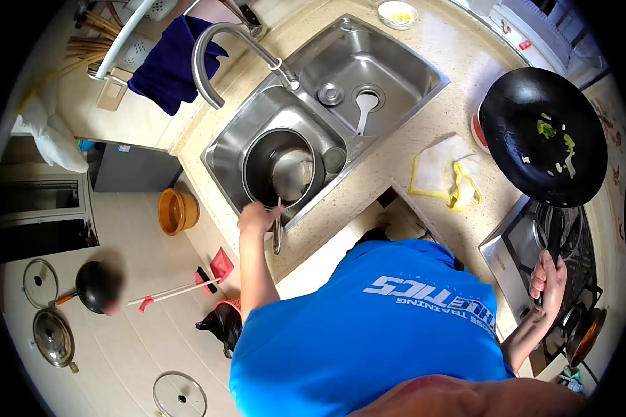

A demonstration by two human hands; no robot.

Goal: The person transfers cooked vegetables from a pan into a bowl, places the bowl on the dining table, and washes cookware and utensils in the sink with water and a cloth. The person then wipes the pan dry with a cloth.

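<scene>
Wok [535,149] in the right hand [549,280], to the right of the double sink [396,66].
Right of the sink, the right hand, the nearer to the wok, wraps its black handle [555,233], whose long axis runs forward from the fist, so the pan and its green and white bits [546,129] lie ahead. At the sink's near edge, the left hand [259,219] curls narrowly about a metal handle [277,240]; whether it belongs to the pot [261,170] in the left basin, I cannot tell. A cloth [438,163] lies right of the sink, a bowl [398,15] past its far edge.
</scene>
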